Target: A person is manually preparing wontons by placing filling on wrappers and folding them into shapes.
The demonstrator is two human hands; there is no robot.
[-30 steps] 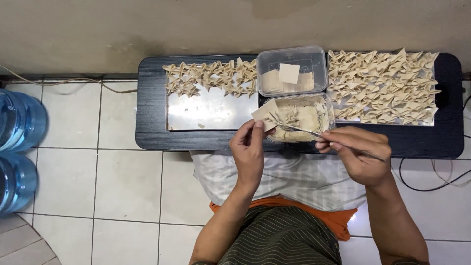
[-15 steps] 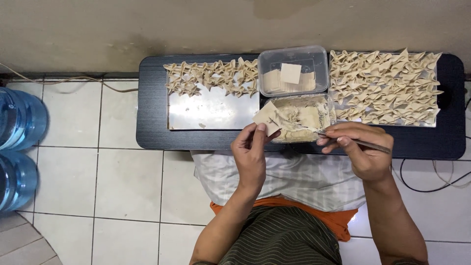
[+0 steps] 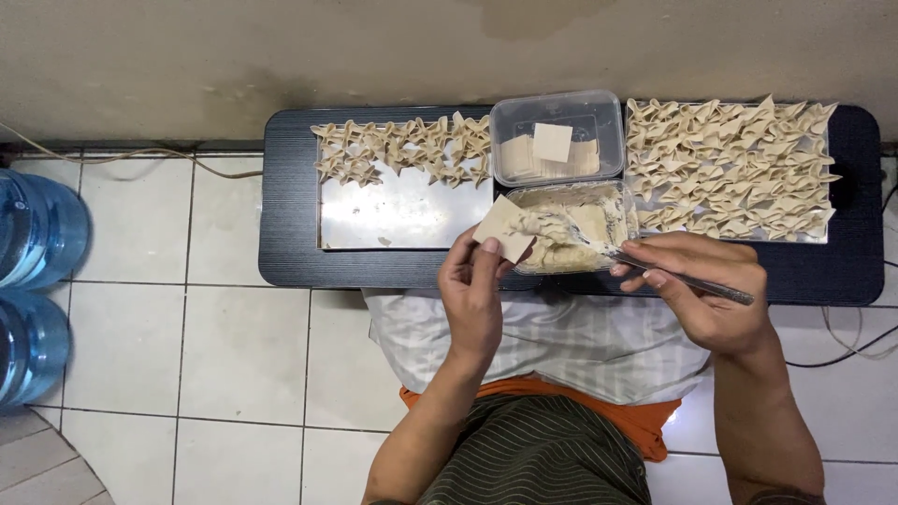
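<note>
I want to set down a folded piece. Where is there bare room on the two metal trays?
The left tray has a bare patch below its rows of folded dumplings, beside the filling tub. The right tray is covered almost fully by folded dumplings. Between the trays, the wrapper tub and filling tub fill the space.

Both hands raised, fingers pinched: left hand, right hand
</note>
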